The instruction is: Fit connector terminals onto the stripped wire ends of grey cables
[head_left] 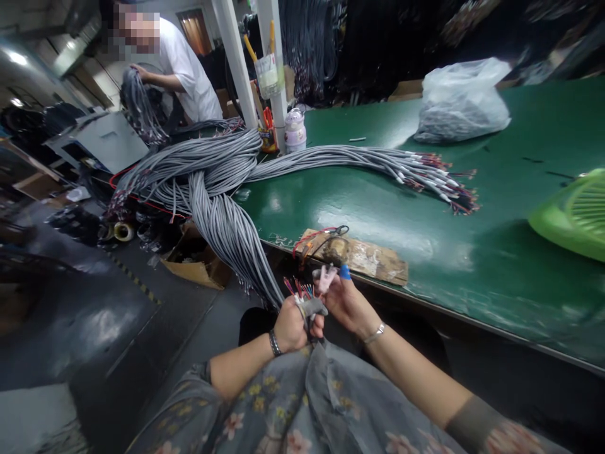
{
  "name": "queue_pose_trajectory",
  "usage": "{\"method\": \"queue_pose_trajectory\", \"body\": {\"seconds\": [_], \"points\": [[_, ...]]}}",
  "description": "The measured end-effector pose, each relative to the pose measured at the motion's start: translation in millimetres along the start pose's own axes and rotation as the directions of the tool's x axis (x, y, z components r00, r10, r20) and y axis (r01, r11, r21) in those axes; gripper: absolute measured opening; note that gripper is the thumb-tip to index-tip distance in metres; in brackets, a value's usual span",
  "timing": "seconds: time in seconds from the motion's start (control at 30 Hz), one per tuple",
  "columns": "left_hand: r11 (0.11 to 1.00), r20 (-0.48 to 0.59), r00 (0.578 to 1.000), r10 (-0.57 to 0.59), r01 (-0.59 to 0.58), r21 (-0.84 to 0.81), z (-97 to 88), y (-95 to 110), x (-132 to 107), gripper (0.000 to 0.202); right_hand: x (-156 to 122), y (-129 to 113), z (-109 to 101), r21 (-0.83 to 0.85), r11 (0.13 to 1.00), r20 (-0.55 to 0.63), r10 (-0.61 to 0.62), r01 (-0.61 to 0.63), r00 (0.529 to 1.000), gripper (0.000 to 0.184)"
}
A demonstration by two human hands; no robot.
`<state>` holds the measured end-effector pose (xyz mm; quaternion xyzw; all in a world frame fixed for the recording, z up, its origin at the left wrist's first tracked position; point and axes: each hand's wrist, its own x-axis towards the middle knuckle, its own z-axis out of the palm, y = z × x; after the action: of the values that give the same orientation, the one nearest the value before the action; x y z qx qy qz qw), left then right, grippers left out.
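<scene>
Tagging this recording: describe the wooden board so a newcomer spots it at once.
On the green table, find the near edge just beyond the right hand. The wooden board lies there. Stained wood with red and black leads at one end sets it apart from the grey cables.

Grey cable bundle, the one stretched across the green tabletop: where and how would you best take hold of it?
Probably around the narrow middle of the grey cable bundle, coming from above and the near side of the green tabletop. There the cables run close together; to the right they fan out into loose wire ends, which look easier to snag.
</scene>
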<state>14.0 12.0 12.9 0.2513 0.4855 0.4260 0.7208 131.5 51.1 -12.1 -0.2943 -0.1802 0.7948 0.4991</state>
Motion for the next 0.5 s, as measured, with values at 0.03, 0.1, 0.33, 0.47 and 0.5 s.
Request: {"method": "queue_pose_trajectory", "body": {"seconds": [0.03, 0.1, 0.33, 0.47, 0.5], "points": [[1.000, -0.005, 1.000, 0.008, -0.008, -0.002, -0.3, -0.4, -1.5, 0.042, -1.3, -0.5, -1.1, -0.004, 1.000, 0.017, 0.018, -0.018, 1.000, 0.038], [1.000, -0.013, 1.000, 0.020, -0.020, -0.002, -0.6, -1.6, -4.9, 0.043, -3.6, -2.3, -2.5, -0.014, 0.999, 0.043, 0.051, -0.050, 0.998, 0.041], [0.996, -0.088, 0.993, 0.079, -0.082, -0.022, 2.8, -4.1, -6.9, 0.043, -6.4, -5.3, 4.3, -0.095, 0.995, -0.048, -0.043, 0.038, 0.998, 0.033], [0.994, -0.143, 0.983, 0.112, -0.111, 0.015, 7.6, -3.1, -4.4, 0.042, -8.8, -1.1, 4.4, -0.304, 0.929, -0.129, -0.260, 0.211, 0.957, 0.040], [0.993, -0.150, 0.982, 0.115, -0.113, 0.025, 8.6, -2.8, -4.1, 0.042, -9.1, -0.1, 4.0, -0.354, 0.903, -0.136, -0.308, 0.245, 0.942, 0.042]]}}
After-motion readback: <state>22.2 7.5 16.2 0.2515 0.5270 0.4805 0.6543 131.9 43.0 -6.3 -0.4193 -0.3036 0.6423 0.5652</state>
